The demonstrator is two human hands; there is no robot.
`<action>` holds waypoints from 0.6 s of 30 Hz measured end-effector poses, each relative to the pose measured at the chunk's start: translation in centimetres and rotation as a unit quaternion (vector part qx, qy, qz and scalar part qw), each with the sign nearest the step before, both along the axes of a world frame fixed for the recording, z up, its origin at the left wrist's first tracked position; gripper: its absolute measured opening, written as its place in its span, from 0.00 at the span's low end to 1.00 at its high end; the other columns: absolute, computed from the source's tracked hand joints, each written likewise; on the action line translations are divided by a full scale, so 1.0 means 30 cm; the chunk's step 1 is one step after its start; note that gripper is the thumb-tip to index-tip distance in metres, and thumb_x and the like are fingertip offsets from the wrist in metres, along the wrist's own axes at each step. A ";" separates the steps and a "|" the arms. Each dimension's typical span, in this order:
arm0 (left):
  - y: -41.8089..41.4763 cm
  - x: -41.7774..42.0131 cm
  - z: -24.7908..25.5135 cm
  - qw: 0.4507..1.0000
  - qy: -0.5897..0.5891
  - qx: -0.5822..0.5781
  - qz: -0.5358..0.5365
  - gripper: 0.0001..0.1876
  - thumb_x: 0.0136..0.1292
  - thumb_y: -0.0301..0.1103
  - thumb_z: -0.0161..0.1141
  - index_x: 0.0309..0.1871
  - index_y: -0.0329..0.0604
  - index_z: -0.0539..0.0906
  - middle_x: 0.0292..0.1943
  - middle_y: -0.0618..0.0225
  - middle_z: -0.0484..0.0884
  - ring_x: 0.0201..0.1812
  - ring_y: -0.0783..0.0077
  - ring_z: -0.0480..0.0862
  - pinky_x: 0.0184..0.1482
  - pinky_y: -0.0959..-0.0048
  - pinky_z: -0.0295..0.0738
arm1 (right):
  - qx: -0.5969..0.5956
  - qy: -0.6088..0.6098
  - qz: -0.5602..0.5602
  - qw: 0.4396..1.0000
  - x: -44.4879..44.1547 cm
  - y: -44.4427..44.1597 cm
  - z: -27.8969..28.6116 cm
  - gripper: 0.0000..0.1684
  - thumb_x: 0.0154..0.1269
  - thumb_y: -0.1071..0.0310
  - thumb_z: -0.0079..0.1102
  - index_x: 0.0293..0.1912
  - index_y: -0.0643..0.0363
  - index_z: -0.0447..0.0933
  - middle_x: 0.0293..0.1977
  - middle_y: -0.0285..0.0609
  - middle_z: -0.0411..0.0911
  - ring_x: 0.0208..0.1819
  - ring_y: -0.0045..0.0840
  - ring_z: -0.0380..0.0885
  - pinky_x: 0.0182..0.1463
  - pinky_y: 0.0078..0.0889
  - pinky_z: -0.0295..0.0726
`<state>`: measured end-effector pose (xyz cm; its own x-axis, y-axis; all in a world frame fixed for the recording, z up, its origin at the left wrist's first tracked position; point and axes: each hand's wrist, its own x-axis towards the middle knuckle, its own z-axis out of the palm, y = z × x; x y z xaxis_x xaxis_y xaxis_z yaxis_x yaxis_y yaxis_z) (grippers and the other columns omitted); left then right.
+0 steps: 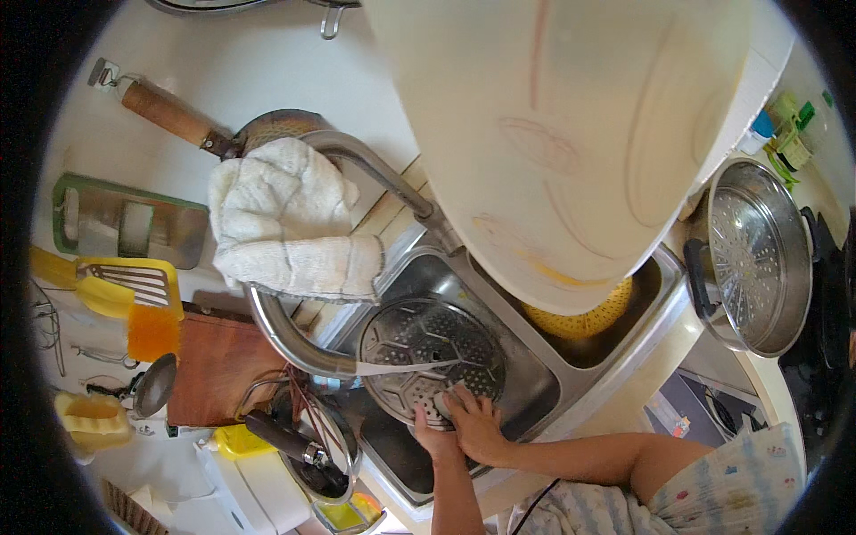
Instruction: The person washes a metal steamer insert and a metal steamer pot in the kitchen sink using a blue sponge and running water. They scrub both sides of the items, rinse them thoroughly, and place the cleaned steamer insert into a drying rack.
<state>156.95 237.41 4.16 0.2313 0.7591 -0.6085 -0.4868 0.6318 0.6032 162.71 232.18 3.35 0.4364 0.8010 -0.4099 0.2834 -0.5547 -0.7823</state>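
Note:
A round perforated metal steamer plate [435,358] lies tilted in the left basin of a steel double sink. Water runs onto it from the curved faucet [304,348]. My left hand [435,431] grips the plate's near rim, thumb on top. My right hand [476,424] rests beside it on the perforated surface, its fingers over a small pale thing, perhaps a scrubbing pad [445,404], which is mostly covered. A white cloth [287,214] hangs over the faucet's upper bend. In the other basin sits a yellow colander [585,314], partly hidden.
A large pale translucent board or lid [568,154] looms over the right basin, close to the camera. Right of the sink stands a steel steamer pot [742,261]. At the left are a utensil holder [321,461], a brown cutting board [214,371] and hanging utensils.

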 end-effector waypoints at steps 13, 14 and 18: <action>-0.082 -0.008 0.085 0.986 -0.049 0.158 0.009 0.26 0.62 0.47 0.44 0.59 0.41 0.60 0.54 0.59 0.67 0.54 0.56 0.68 0.54 0.57 0.64 | -0.009 -0.020 -0.049 0.999 0.196 0.059 -0.105 0.29 0.56 0.73 0.43 0.60 0.55 0.56 0.60 0.43 0.56 0.54 0.52 0.56 0.56 0.56 0.53; -0.074 -0.010 0.089 0.985 -0.050 0.163 0.010 0.27 0.61 0.47 0.45 0.59 0.41 0.61 0.55 0.60 0.67 0.55 0.57 0.67 0.55 0.57 0.63 | -0.037 -0.058 -0.048 0.996 0.188 0.075 -0.114 0.30 0.55 0.73 0.43 0.60 0.54 0.56 0.61 0.43 0.54 0.53 0.52 0.56 0.56 0.56 0.54; -0.042 -0.069 0.088 0.983 -0.052 0.173 0.019 0.28 0.59 0.47 0.48 0.59 0.43 0.61 0.55 0.63 0.67 0.57 0.60 0.66 0.59 0.59 0.58 | 0.023 -0.038 0.011 0.999 0.008 -0.022 0.050 0.29 0.56 0.73 0.40 0.60 0.59 0.55 0.60 0.48 0.56 0.55 0.51 0.56 0.55 0.59 0.53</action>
<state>154.89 236.16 6.81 0.2457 0.9257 -0.2875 -0.5765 0.3780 0.7244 162.94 231.53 4.87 0.4464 0.8282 -0.3388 0.3557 -0.5117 -0.7821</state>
